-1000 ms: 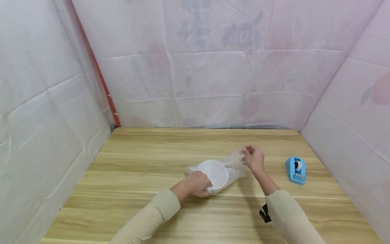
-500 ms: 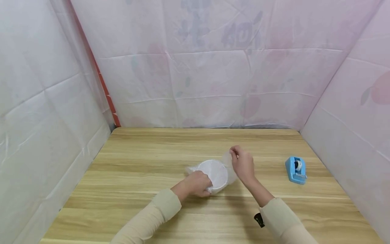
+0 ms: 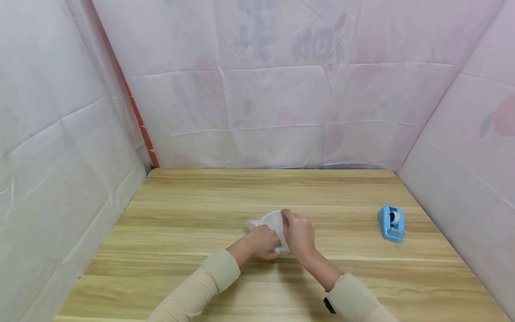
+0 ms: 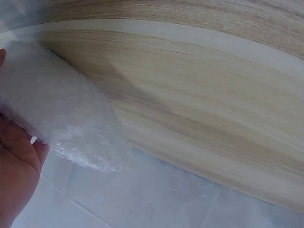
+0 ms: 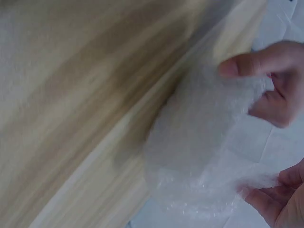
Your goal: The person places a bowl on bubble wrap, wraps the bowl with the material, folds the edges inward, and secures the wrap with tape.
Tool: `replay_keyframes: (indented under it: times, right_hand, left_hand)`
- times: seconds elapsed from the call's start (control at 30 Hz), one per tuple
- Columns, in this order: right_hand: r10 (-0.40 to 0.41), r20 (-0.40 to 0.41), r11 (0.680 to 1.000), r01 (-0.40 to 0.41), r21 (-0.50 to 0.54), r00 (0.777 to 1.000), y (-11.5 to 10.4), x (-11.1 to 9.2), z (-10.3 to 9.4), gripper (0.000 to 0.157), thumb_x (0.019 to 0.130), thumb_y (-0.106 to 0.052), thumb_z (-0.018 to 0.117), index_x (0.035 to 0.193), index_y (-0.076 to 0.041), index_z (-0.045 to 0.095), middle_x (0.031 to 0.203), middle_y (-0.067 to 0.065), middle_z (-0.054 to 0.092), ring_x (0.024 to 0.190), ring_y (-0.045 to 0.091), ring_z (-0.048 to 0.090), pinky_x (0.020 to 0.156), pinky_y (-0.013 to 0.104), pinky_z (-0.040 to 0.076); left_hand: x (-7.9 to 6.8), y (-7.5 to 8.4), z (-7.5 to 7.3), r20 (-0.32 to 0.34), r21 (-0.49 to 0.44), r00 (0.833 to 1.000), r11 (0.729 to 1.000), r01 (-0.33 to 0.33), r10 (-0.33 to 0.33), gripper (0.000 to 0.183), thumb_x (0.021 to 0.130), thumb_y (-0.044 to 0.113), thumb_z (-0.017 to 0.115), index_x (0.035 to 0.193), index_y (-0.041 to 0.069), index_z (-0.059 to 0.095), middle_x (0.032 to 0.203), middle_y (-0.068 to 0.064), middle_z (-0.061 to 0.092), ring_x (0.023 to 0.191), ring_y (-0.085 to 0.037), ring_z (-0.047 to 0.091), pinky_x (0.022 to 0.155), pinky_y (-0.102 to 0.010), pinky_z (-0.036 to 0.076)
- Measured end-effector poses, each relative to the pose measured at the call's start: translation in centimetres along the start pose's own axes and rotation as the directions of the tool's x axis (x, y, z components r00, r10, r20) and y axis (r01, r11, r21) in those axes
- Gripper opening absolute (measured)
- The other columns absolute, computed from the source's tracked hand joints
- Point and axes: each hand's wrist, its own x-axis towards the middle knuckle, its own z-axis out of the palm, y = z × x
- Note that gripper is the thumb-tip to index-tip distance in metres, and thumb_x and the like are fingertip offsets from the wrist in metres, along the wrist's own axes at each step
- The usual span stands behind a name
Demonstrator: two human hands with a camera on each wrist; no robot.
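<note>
A white round bowl (image 3: 273,220) sits in a sheet of bubble wrap (image 3: 254,222) at the middle of the table. My left hand (image 3: 263,242) grips the near side of its rim, fingers inside and thumb outside. My right hand (image 3: 299,232) pinches an edge of the bubble wrap over the bowl's right side, covering that part from the head view. In the left wrist view, the bubble wrap (image 4: 66,109) bulges round the bowl beside my left palm (image 4: 19,156). The right wrist view has the pinching right hand (image 5: 280,202) low and the left hand (image 5: 275,78) above it.
A blue tape dispenser (image 3: 391,223) with a roll in it stands on the right of the wooden table (image 3: 193,192). Pale printed sheets (image 3: 277,103) hang behind and on both sides. Below my right cuff shows a small black object (image 3: 329,306).
My right hand has moved left and a little nearer, bringing the loose end of the bubble wrap over the bowl. The left hand keeps its place on the rim.
</note>
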Motion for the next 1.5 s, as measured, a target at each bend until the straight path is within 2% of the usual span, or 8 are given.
replay_keyframes:
  times: [0.3,0.47,0.6,0.73,1.03,1.17,1.3,1.5]
  right_hand:
    - [-0.072,0.026,0.996,0.073,-0.052,0.997,-0.9,-2.0,1.5,0.011,0.076,0.002,0.065,0.078,-0.008,0.062,0.06,0.002,0.063,0.042,0.008,0.039,0.035,0.023,0.035]
    - [-0.087,0.053,0.994,0.091,-0.064,0.995,-0.7,-2.4,1.9,0.017,0.075,0.003,0.064,0.069,-0.011,0.056,0.053,-0.002,0.056,0.043,0.006,0.034,0.036,0.02,0.028]
    - [-0.16,0.052,0.98,0.165,-0.112,0.986,-0.1,-2.9,2.3,0.024,0.071,0.003,0.066,0.062,-0.012,0.05,0.049,-0.003,0.051,0.044,0.005,0.036,0.036,0.02,0.028]
    - [-0.18,0.079,0.974,0.189,-0.128,0.98,0.8,-3.2,2.6,0.021,0.07,0.0,0.069,0.064,-0.013,0.054,0.052,-0.002,0.056,0.045,0.008,0.047,0.039,0.025,0.036]
    - [-0.102,0.166,0.988,0.12,-0.1,0.981,1.6,-3.3,2.5,0.005,0.078,-0.006,0.068,0.077,-0.011,0.067,0.064,0.003,0.068,0.048,0.014,0.057,0.043,0.029,0.044]
    - [-0.114,0.203,0.986,0.136,-0.094,0.972,1.7,-3.2,2.3,0.003,0.08,-0.008,0.067,0.082,-0.006,0.066,0.058,0.004,0.064,0.045,0.012,0.05,0.042,0.029,0.042]
    - [-0.122,0.23,0.991,0.132,-0.028,0.965,1.9,-3.0,2.0,0.013,0.082,-0.005,0.065,0.094,-0.002,0.062,0.06,0.006,0.062,0.046,0.012,0.049,0.043,0.026,0.042]
    - [-0.144,0.171,0.975,0.11,0.194,0.975,2.7,-3.1,1.8,0.019,0.08,0.006,0.063,0.097,0.001,0.059,0.077,0.01,0.068,0.064,0.018,0.063,0.056,0.026,0.051]
  left_hand:
    - [-0.5,0.0,0.2,-0.082,0.029,0.996,0.999,0.03,-0.028,0.033,0.078,0.048,0.063,0.065,0.018,0.062,0.064,0.007,0.064,0.06,-0.011,0.06,0.058,-0.024,0.047]
    - [-0.6,-0.2,0.8,-0.133,0.063,0.991,0.998,-0.003,0.012,0.034,0.08,0.048,0.061,0.064,0.019,0.061,0.062,0.009,0.063,0.06,-0.009,0.06,0.063,-0.022,0.046]
    - [-0.8,-0.4,1.5,-0.194,0.026,0.98,0.999,-0.043,0.048,0.028,0.082,0.044,0.061,0.068,0.02,0.064,0.068,0.01,0.065,0.066,-0.007,0.062,0.072,-0.023,0.046]
    - [-0.9,-0.7,2.4,-0.309,-0.023,0.947,0.995,-0.1,0.088,0.019,0.079,0.038,0.064,0.077,0.019,0.066,0.077,0.009,0.066,0.074,-0.008,0.062,0.077,-0.024,0.046]
    - [-1.2,-0.8,3.9,-0.581,-0.073,0.81,0.987,-0.145,0.076,0.029,0.073,0.035,0.072,0.089,0.011,0.068,0.092,-0.001,0.06,0.086,-0.013,0.056,0.084,-0.024,0.045]
    - [-1.5,-0.6,4.1,-0.623,-0.093,0.781,0.987,-0.132,0.046,0.033,0.071,0.035,0.074,0.091,0.01,0.067,0.106,-0.007,0.057,0.1,-0.018,0.055,0.093,-0.027,0.044]
    - [-1.6,-0.5,4.2,-0.615,-0.072,0.787,0.991,-0.109,0.041,0.042,0.07,0.037,0.074,0.1,0.008,0.066,0.115,-0.011,0.057,0.109,-0.021,0.054,0.099,-0.03,0.042]
    - [-1.5,-0.4,3.9,-0.559,-0.031,0.827,0.995,-0.092,0.059,0.042,0.072,0.04,0.07,0.098,0.007,0.066,0.102,-0.003,0.064,0.104,-0.018,0.058,0.1,-0.03,0.041]
